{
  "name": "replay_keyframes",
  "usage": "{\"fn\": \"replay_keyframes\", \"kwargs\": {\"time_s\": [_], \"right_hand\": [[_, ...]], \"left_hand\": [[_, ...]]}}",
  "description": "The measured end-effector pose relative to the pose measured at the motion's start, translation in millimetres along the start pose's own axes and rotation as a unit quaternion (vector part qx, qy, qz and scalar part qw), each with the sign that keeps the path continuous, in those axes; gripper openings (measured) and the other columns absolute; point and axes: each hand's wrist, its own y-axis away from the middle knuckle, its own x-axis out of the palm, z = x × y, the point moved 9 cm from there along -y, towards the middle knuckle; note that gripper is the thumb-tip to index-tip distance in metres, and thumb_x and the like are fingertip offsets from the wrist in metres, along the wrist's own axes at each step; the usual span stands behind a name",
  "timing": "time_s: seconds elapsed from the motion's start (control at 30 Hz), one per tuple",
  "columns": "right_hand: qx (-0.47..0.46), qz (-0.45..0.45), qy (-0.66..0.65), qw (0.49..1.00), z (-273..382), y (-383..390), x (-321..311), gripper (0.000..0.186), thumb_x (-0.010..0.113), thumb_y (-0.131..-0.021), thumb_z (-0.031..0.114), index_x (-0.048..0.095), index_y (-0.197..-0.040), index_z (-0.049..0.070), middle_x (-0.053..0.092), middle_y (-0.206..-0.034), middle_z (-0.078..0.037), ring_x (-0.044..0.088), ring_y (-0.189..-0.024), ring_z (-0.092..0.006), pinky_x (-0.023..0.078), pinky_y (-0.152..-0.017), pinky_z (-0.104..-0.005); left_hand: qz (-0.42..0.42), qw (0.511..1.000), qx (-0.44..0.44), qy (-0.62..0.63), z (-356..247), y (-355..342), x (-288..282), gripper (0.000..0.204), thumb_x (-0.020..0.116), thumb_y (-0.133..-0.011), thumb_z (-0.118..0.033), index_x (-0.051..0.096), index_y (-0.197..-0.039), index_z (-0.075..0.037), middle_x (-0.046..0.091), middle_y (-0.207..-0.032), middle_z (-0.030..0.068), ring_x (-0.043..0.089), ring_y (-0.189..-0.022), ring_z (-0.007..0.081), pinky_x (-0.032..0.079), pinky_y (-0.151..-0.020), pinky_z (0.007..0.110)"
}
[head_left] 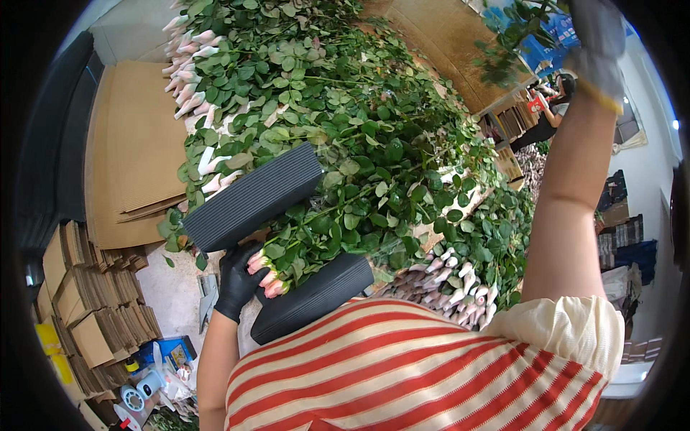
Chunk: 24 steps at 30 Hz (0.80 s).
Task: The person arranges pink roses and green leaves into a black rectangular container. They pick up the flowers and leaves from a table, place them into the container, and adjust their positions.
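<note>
My left hand (238, 281), in a black glove, is closed around a few pink rose heads (267, 276) between two black ridged pads. The upper pad (255, 194) lies slanted against the foliage, just beyond my fingers; the lower pad (313, 298) is close to my body. Leafy rose stems (323, 230) run to the right from the heads. My right arm is raised high at the upper right. Its gloved hand (600, 36) is blurred, with a leafy stem (514, 43) hanging from it; the grip itself is smeared.
A large heap of roses (309, 79) with wrapped pink-white heads (190, 72) covers the table. More wrapped heads (460, 287) lie near my right side. Flat cardboard sheets (136, 151) and stacked folded cardboard (100, 309) stand left. Another person (550, 118) is at the far right.
</note>
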Motion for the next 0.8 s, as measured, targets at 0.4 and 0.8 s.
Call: {"fn": "replay_keyframes", "kwargs": {"time_s": [0.4,0.8], "right_hand": [[-0.097,0.703,0.027,0.704,-20,464,341,0.043,0.064,-0.084,0.019,0.056,-0.124,0.005,0.063,-0.094,-0.016,0.066,-0.083,-0.0347,0.057,-0.067,-0.0408],[0.079,0.655,-0.135,0.739,-19,441,328,0.021,0.052,-0.094,0.016,0.059,-0.112,0.007,0.065,-0.093,-0.019,0.066,-0.079,-0.0335,0.056,-0.073,-0.0362]], "left_hand": [[0.034,0.923,-0.250,0.291,31,11,16,0.029,0.063,-0.092,-0.019,0.065,-0.117,-0.003,0.069,-0.093,0.0099,0.065,-0.080,0.0214,0.051,-0.073,0.031],[-0.046,0.998,0.016,0.025,-14,-1,-14,0.032,0.066,-0.088,-0.024,0.070,-0.114,-0.006,0.071,-0.101,0.0152,0.066,-0.097,0.0354,0.053,-0.084,0.043]]}}
